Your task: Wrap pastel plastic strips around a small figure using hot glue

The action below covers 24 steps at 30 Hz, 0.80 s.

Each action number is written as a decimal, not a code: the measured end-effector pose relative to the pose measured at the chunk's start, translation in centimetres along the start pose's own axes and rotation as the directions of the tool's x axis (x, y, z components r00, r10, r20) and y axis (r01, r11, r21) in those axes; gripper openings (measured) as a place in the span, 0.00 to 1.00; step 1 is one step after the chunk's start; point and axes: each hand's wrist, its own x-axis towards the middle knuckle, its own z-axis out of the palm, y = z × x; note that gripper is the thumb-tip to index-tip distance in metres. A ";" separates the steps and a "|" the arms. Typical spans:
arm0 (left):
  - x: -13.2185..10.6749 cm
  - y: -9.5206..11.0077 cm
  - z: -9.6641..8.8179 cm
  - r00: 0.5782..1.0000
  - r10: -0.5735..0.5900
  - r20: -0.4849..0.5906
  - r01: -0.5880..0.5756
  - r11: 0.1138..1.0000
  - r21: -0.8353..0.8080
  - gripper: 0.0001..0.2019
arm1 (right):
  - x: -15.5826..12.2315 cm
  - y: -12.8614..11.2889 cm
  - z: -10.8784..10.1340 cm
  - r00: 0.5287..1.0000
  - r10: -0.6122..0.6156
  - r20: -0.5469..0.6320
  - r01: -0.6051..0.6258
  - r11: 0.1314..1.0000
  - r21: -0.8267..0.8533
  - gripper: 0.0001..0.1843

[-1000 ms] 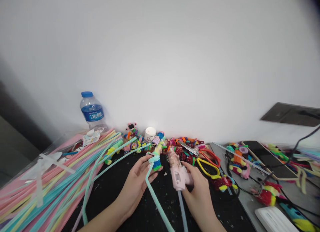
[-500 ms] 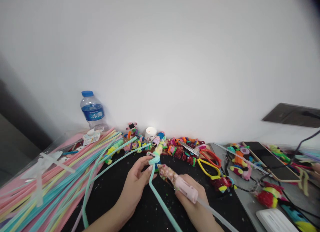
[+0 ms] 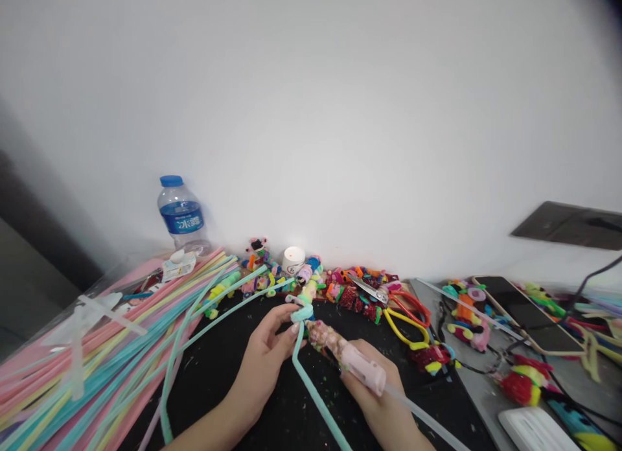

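Observation:
My left hand [image 3: 262,363] pinches a small coiled pipe-cleaner piece [image 3: 302,313], teal on top with blue below, on the black mat [image 3: 218,373]. A long teal pipe cleaner [image 3: 315,399] trails from that piece toward me. My right hand [image 3: 376,399] grips a pink glue gun [image 3: 347,357] laid nearly flat. Its glue-crusted nozzle points left and touches the coiled piece. A clear glue stick [image 3: 422,422] sticks out of the gun's back toward the lower right.
A heap of long pastel pipe cleaners [image 3: 97,354] fills the left. A water bottle [image 3: 181,214], a white candle [image 3: 293,260] and small colourful figures [image 3: 350,286] line the wall. Red and yellow scissors [image 3: 403,312], a phone [image 3: 525,312] and cables lie to the right.
My right hand has tipped the glue gun from upright to nearly flat and brought its nozzle against the coiled piece. My left hand has kept its pinch, barely moving.

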 end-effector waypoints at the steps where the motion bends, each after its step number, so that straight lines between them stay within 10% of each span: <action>1: 0.0 0.0 0.0 1.000 -0.004 -0.006 0.004 1.000 0.001 0.13 | 0.0 0.1 0.0 1.000 -0.001 0.004 0.001 1.000 -0.002 0.04; 24: 0.0 0.0 -0.2 1.000 -0.018 -0.015 0.018 1.000 -0.015 0.14 | 0.2 0.3 -0.2 0.997 -0.053 -0.059 0.049 0.997 -0.061 0.04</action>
